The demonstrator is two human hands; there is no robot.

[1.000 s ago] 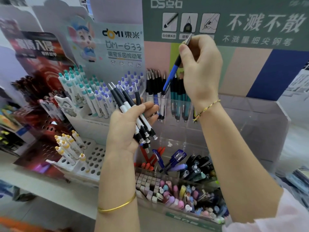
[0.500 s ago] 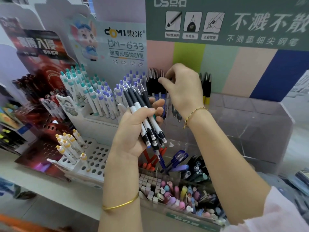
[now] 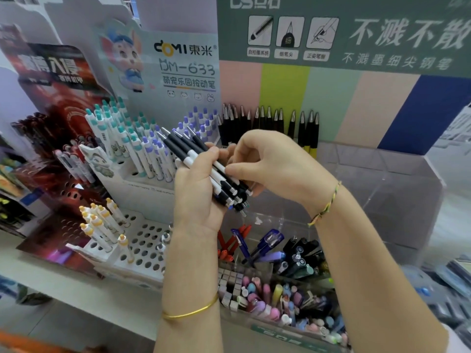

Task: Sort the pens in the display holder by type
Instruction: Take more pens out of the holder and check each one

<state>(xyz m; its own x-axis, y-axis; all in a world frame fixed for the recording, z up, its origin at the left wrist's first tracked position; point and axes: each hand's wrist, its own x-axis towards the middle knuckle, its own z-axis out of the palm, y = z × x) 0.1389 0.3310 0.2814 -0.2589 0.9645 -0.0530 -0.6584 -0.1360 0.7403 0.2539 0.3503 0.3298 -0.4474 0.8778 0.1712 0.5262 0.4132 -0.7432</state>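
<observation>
My left hand [image 3: 197, 197] grips a bundle of black-and-white click pens [image 3: 204, 164], tips pointing up and left. My right hand [image 3: 275, 166] has come against the bundle's lower half, its thumb and curled fingers pinching one of the pens there. Behind both hands a row of dark pens [image 3: 267, 121] stands upright in the back of the clear acrylic display holder [image 3: 382, 189]. Below the hands, the holder's front compartments hold red pens [image 3: 229, 242], blue pens [image 3: 267, 240] and black pens [image 3: 302, 253].
A white tiered stand to the left carries teal-capped pens [image 3: 112, 126], purple-capped pens [image 3: 153, 151] and yellow-capped pens [image 3: 99, 222] on a perforated base [image 3: 147, 240]. A clear tray of pastel pens [image 3: 270, 299] sits at the front. Printed backboards rise behind.
My right hand lowered the blue pen toward the back row, came away without it, and now meets the bundle. My left hand lifted the bundle slightly.
</observation>
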